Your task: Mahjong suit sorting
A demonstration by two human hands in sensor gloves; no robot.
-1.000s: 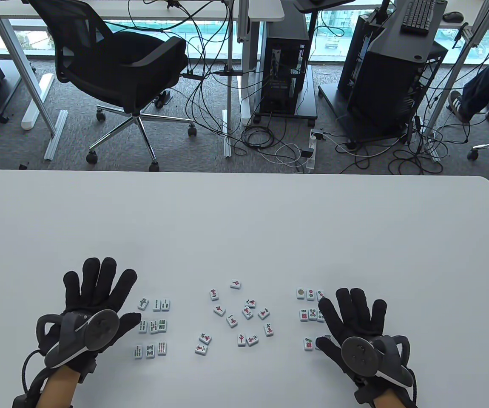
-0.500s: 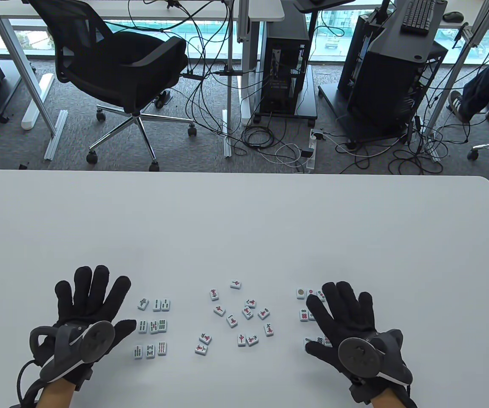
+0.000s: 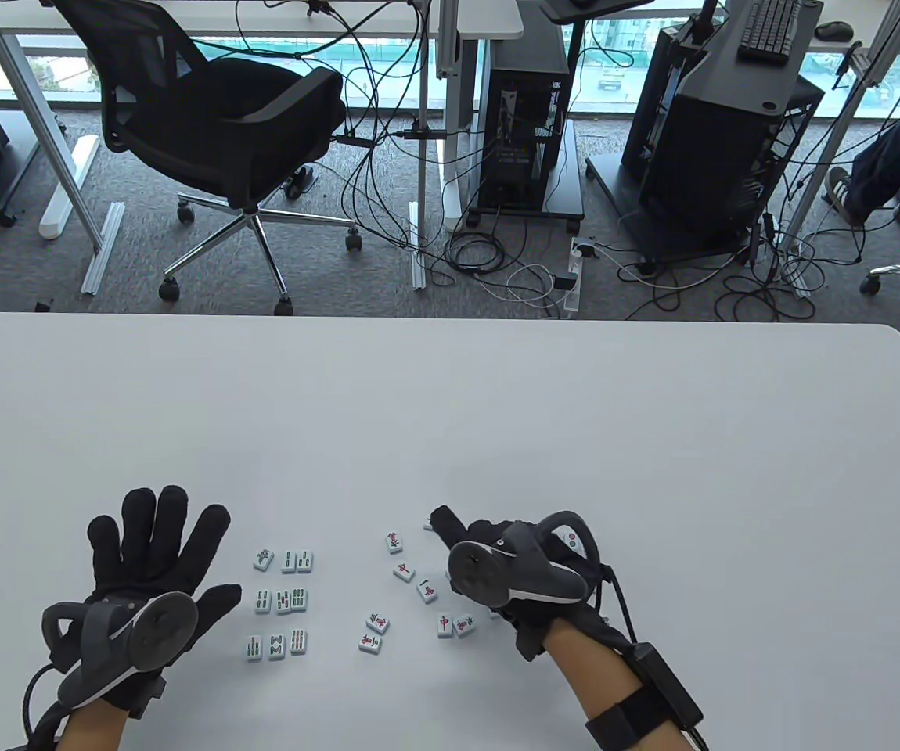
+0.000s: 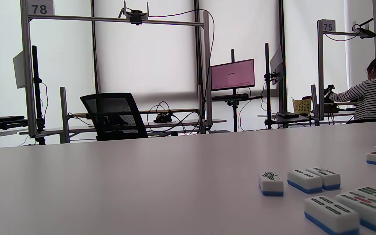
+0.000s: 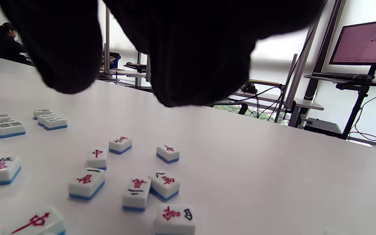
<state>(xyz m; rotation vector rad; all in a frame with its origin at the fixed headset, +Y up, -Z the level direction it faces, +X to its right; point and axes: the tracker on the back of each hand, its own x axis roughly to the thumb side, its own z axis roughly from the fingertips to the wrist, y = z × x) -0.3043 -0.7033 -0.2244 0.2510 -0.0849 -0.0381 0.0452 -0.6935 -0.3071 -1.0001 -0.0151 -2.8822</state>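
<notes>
Since the earlier frames, the right hand [image 3: 497,579] has moved from the dot tiles at the right to above the loose middle group of small white mahjong tiles with red characters and blue bases [image 3: 419,587]. It now covers several of them. Its fingers are hidden under the tracker, and the right wrist view shows only dark glove, so I cannot tell if this grip is open or closed. The left hand [image 3: 145,579] has slid a little nearer to the bench edge; it lies flat on the white bench [image 3: 450,422] with fingers spread, holding nothing. Just beside it, the white tiles with green bamboo marks [image 3: 282,601] stand in three neat rows, face up.
</notes>
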